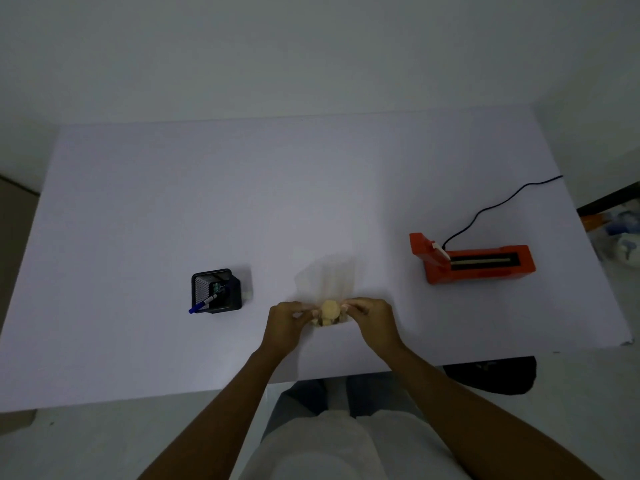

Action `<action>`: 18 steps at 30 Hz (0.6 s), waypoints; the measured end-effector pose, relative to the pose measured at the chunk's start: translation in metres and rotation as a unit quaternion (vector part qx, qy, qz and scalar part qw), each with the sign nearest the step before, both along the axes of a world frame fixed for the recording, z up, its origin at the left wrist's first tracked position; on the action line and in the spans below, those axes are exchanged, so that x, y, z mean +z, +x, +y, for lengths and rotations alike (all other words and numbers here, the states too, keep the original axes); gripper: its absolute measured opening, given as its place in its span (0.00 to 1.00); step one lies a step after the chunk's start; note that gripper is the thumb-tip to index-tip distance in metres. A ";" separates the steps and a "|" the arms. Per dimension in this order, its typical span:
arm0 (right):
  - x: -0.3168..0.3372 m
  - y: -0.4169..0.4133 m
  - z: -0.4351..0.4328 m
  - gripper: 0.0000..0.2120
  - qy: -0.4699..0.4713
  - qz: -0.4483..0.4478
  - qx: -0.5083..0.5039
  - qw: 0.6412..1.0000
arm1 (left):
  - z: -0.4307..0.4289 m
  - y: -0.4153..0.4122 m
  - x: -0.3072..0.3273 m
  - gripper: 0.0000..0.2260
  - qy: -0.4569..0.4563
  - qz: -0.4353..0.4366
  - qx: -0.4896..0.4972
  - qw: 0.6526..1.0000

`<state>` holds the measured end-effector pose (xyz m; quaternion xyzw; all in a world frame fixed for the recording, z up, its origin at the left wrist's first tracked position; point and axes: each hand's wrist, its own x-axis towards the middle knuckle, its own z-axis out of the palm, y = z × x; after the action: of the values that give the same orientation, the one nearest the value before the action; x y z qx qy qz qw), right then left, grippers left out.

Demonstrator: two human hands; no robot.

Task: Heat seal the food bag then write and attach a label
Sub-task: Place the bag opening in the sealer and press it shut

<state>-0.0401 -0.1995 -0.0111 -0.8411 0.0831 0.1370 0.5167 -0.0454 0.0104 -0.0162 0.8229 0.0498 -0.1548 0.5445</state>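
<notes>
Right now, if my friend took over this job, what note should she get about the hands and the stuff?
Left hand and right hand both pinch the food bag at its near end, close to the table edge.
The red heat sealer sits to the right with its lid up and its cord attached.
The blue pen stands in the black holder on the left.
Done: nothing visible, as the bag looks unsealed.
Left: seal, write the label, attach it. No label is clearly visible.

One food bag [327,277], one red heat sealer [474,259], one black pen holder [215,291], one blue pen [202,304], one desk [242,188], two hands.
</notes>
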 end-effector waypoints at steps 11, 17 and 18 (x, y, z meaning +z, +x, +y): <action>-0.012 0.003 -0.012 0.05 0.047 0.093 -0.021 0.994 | 0.006 0.008 -0.012 0.04 -0.084 0.111 0.054 0.989; -0.008 0.012 -0.012 0.08 0.111 0.146 -0.018 0.983 | 0.001 0.015 -0.017 0.03 -0.080 0.134 0.069 0.985; -0.006 0.014 -0.012 0.09 0.125 0.153 -0.007 0.980 | 0.001 0.016 -0.018 0.04 -0.080 0.135 0.062 0.986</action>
<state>-0.0261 -0.2115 -0.0171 -0.7384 0.1491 0.2700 0.5997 -0.0296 0.0113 -0.0345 0.7433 0.1612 -0.2339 0.6056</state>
